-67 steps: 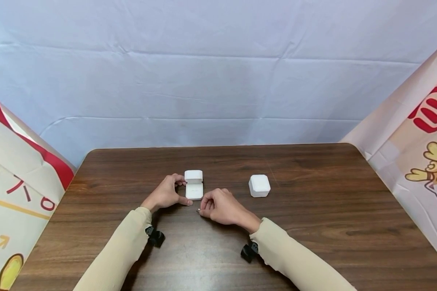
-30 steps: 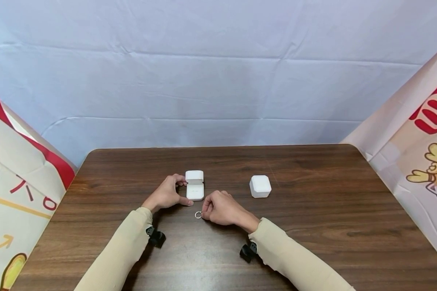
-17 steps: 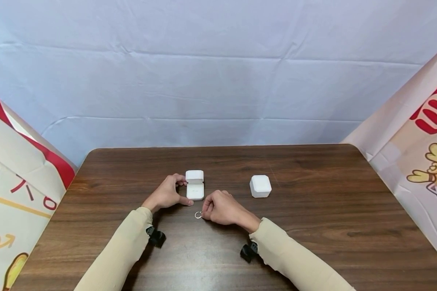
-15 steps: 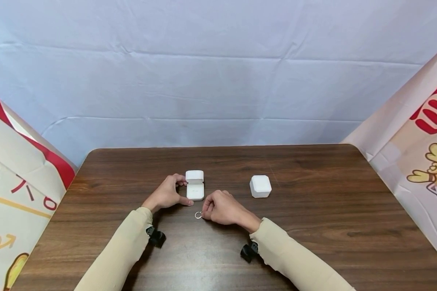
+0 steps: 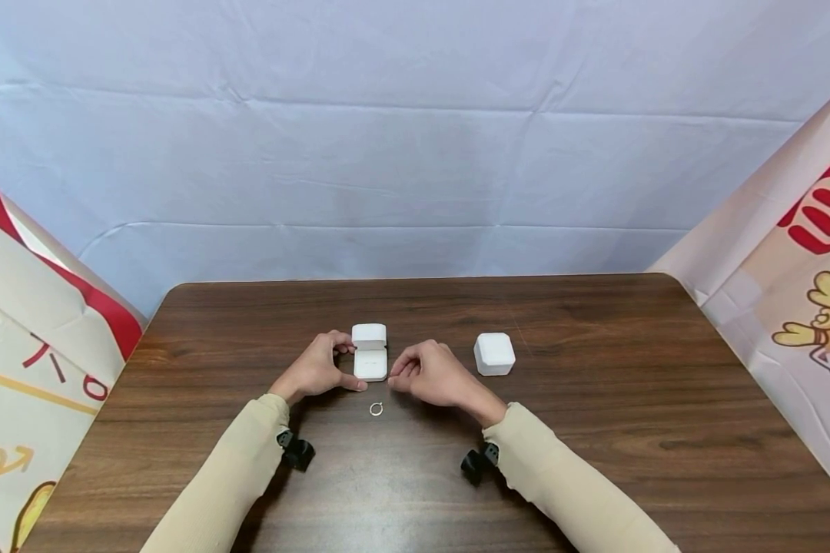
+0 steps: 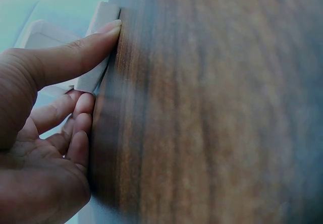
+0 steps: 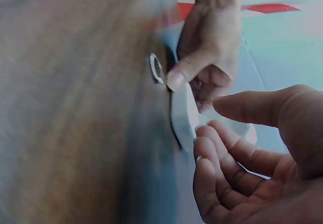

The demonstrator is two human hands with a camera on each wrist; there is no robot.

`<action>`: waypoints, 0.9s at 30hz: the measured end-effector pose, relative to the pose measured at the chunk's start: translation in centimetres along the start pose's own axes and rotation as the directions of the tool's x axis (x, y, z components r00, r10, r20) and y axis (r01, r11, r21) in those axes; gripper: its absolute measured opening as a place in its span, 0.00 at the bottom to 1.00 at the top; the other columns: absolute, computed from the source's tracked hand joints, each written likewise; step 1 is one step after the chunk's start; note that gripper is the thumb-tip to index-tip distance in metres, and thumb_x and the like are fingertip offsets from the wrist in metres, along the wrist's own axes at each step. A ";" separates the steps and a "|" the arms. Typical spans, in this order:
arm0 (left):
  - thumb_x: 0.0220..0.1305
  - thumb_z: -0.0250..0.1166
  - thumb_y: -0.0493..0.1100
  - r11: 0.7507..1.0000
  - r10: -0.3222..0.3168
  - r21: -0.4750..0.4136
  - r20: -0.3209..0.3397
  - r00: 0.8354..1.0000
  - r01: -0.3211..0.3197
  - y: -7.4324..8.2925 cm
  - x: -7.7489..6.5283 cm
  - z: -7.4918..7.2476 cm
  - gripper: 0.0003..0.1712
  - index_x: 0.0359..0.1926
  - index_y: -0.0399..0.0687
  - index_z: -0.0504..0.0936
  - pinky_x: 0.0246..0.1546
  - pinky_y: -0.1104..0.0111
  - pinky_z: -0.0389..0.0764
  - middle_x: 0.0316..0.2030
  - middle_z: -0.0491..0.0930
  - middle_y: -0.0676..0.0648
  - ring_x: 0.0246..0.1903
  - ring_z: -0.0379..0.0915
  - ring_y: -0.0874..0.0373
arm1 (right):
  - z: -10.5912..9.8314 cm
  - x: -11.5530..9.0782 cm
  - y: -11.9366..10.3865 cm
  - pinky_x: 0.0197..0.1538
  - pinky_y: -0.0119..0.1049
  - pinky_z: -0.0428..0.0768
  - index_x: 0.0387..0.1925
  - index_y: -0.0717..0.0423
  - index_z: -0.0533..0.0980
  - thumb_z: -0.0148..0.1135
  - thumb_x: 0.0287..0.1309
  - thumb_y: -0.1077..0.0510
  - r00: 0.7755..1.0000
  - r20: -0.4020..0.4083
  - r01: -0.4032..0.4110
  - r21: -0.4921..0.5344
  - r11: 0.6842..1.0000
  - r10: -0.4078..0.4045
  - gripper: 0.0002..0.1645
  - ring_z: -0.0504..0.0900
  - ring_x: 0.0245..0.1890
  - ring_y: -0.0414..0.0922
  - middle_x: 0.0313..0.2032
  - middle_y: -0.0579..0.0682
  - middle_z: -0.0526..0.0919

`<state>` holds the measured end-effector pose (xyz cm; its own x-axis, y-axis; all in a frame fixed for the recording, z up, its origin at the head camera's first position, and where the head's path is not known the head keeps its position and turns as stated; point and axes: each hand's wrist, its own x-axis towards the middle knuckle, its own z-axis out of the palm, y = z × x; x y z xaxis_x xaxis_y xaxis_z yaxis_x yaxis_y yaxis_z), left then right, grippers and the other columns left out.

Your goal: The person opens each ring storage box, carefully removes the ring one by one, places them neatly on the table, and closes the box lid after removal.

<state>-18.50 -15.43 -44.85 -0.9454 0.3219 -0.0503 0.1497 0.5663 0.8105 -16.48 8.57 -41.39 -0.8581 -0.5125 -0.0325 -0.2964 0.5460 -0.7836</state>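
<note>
Right hand (image 5: pixel 434 375) has moved off the silvery metal ring (image 5: pixel 376 415), loose and empty; left hand (image 5: pixel 320 366) grips the open white square box (image 5: pixel 370 365). Release seems done; closing likely next.

Beneath the left hand (image 5: pixel 314 369) and the right hand (image 5: pixel 434 375) spreads a dark brown wood-grain table (image 5: pixel 629 399), rounded at its far corners, with a soft sheen (image 5: pixel 390 457) of light just nearer than the hands. Beyond them, a creased, pale blue-white cloth (image 5: pixel 401 161) fills the backdrop. Well left of the hands hangs a whitish sheet (image 5: pixel 34 307) with a red band (image 5: pixel 97 302) and yellow marks (image 5: pixel 38 392); well right, a pinkish sheet (image 5: pixel 750 307) bears red shapes (image 5: pixel 818 221) and a cartoon figure (image 5: pixel 828 336).
</note>
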 end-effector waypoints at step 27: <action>0.41 0.86 0.36 0.999 -0.033 -0.011 0.022 0.999 0.033 0.3 -0.1 -0.1 0.32 0.48 0.35 0.81 0.55 0.54 0.72 0.45 0.77 0.43 0.48 0.72 0.48 | -1.0 3.3 0.6 0.41 0.37 0.77 0.51 0.60 0.83 0.66 0.65 0.40 0.967 -0.031 -0.232 0.307 0.923 0.253 0.28 0.83 0.43 0.52 0.42 0.55 0.87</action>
<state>-18.39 -15.32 -44.52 -0.9432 0.3197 -0.0900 0.1148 0.5680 0.8150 -19.98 7.89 -41.34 -0.9176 -0.3372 -0.2107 0.0540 0.4193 -0.9062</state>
